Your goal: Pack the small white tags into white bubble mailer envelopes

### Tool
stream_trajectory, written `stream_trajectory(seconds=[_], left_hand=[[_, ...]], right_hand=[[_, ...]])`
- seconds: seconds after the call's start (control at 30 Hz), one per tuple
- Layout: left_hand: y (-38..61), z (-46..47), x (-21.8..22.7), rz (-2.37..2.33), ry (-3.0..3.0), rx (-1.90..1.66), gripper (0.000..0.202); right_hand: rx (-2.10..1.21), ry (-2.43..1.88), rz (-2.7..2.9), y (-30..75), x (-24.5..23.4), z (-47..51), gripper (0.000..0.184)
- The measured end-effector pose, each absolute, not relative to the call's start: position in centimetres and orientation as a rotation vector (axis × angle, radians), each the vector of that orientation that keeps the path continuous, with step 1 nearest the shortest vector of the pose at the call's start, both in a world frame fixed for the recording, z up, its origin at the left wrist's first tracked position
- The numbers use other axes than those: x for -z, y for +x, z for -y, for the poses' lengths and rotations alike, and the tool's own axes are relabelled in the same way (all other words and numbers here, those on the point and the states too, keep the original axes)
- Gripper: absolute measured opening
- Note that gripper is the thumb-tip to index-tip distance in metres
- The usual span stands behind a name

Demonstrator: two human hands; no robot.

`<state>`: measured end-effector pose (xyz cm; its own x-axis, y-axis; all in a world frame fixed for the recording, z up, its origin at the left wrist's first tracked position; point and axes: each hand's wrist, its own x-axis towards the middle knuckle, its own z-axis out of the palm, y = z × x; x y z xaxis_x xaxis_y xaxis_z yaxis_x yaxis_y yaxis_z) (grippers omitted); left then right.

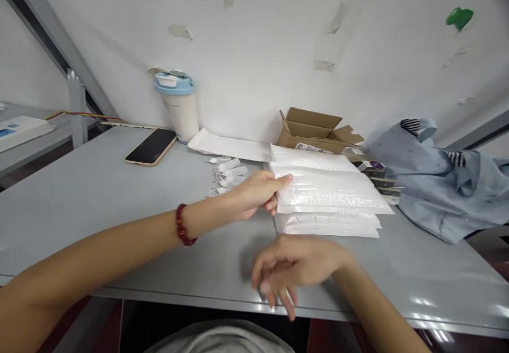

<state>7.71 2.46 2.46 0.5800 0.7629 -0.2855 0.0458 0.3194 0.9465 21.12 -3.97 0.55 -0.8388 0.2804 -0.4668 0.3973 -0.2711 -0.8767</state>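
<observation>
My left hand (258,193), with a dark red bead bracelet (183,224) on its wrist, grips the left end of a white padded mailer (326,186), thumb on top and fingers beneath. That mailer rests on or just over a stack of similar mailers (334,224). Nearer the table's front edge, my right hand (292,268) hangs palm down with its fingers loosely curled and apart. It holds nothing and is slightly blurred. Left of the mailers lie several small white tags with rings (230,171), partly behind my left hand.
A phone (151,146) and a blue-lidded cup (177,104) stand at the back left. Behind the mailers are a white paper strip (230,147) and an open cardboard box (314,128). Dark packets (384,181) and a grey-blue cloth (449,183) lie at right.
</observation>
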Motion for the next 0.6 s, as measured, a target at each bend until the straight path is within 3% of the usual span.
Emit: stream_trajectory(seconds=[0.27,0.6], left_hand=[[9.2,-2.6,-0.2,-0.718,0.972,-0.436,0.024],[8.6,-2.2,-0.3,-0.759,1.030,-0.402,0.026]], right_hand=[[1.777,0.700,-2.236,20.0,-0.6,4.5,0.050],[1.662,0.727,-2.362,20.1,-1.5,4.7,0.054]])
